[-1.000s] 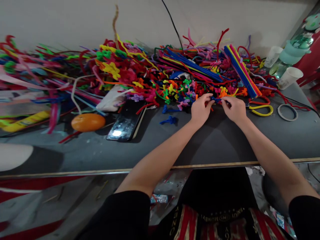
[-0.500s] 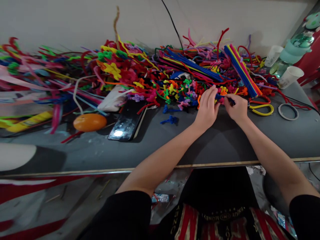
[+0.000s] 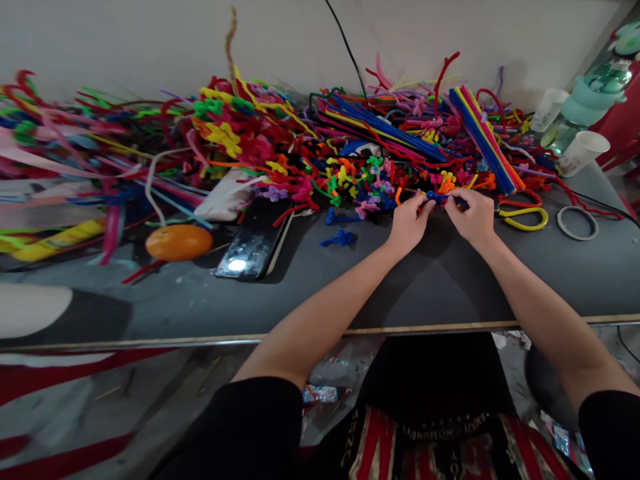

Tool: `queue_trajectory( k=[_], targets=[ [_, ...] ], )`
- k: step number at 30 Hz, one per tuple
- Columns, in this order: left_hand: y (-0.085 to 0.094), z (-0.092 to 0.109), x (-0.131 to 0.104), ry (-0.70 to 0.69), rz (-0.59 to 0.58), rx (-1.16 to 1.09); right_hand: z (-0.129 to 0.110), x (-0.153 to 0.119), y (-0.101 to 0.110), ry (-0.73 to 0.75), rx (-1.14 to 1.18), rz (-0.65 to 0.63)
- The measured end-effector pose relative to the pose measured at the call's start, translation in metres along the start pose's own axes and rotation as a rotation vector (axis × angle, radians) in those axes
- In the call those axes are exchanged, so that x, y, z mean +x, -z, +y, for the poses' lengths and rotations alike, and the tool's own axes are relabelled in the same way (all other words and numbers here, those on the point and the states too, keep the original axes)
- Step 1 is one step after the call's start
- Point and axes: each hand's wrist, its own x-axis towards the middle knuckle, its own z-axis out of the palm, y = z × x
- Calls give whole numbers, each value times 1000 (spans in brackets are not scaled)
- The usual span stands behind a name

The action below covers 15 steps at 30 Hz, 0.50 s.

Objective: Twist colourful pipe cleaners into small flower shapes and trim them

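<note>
blue fuzzy stem point(image 3: 437, 197), soft and bunched in the middle, spans the gap between both hands at the front edge of a colourful heap on the smooth grey worktop point(image 3: 300, 300). left hand point(image 3: 411, 220) and right hand point(image 3: 473, 212) each pinch one end. a blue blossom-shaped piece point(image 3: 341, 238) lies leftward. black clothing point(image 3: 437, 433) reads "enjoy" and "money" in pale letters.

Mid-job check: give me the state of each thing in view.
Left hand, grip closed on blue piece
Right hand, grip closed on blue piece
Blue piece, held between both hands
Blue flower, lying loose
Phone, face-up; screen on or off unclear
Scissors, blades hidden
Ring, flat
Front cup, standing
Rear cup, standing
Bottle, standing
</note>
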Motion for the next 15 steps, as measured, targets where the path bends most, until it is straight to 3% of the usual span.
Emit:
queue_trajectory(
  k=[7, 15],
  targets=[
    [4, 2, 0, 13, 100, -81, -1, -2, 0, 63, -18, -38],
    [-4, -4, 5, 111, -13, -434, 6, 5, 6, -2, 104, 9]
  ],
)
